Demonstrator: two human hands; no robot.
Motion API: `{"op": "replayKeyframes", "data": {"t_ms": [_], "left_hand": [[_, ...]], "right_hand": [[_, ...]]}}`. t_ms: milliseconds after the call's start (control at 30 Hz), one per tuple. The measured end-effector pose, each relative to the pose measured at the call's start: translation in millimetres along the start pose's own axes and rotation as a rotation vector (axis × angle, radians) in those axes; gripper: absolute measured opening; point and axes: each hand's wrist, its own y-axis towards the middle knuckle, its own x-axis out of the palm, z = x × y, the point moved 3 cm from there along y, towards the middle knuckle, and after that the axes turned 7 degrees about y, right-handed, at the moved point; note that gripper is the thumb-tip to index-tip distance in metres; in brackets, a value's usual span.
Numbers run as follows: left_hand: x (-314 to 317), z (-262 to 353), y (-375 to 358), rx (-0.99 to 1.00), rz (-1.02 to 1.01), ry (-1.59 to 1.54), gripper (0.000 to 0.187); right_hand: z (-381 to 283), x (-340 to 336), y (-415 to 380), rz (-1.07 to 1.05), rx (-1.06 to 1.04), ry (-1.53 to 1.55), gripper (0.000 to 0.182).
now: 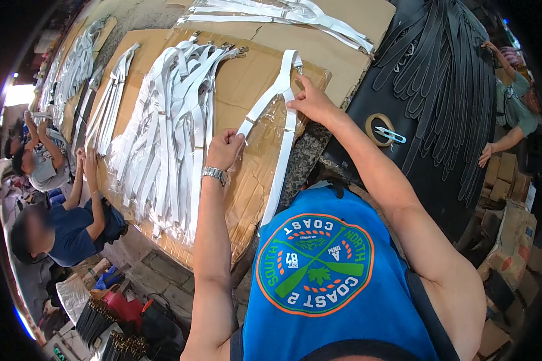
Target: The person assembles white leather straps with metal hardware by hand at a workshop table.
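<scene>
A pair of white suspenders (pixel 280 85) lies stretched over a brown cardboard sheet (pixel 242 81), its Y-shaped join at the top and a metal clip near the end. My left hand (pixel 224 150) pinches one of its straps, beside some clear plastic. On the other side, my right hand (pixel 311 101) has its thumb and fingers on the suspenders by the join and the clip. A big pile of white suspenders (pixel 170 114), some in clear plastic, sits left of my left hand with metal clips at its top.
More suspenders lie in a narrow bundle (pixel 115 90) at left and another bundle (pixel 325 24) at the back. Right are black straps (pixel 430 78), a tape roll (pixel 370 130) and blue-handled thread snips (pixel 391 135). People (pixel 78 231) work at left; another person (pixel 515 99) is at right.
</scene>
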Motion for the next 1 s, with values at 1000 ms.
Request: {"op": "replayKeyframes", "data": {"t_ms": [1000], "left_hand": [[71,43,-122,0.406,0.255,0.508,0.042]], "right_hand": [[-9,-12,60,-0.028,0.215,0.488,0.031]]}}
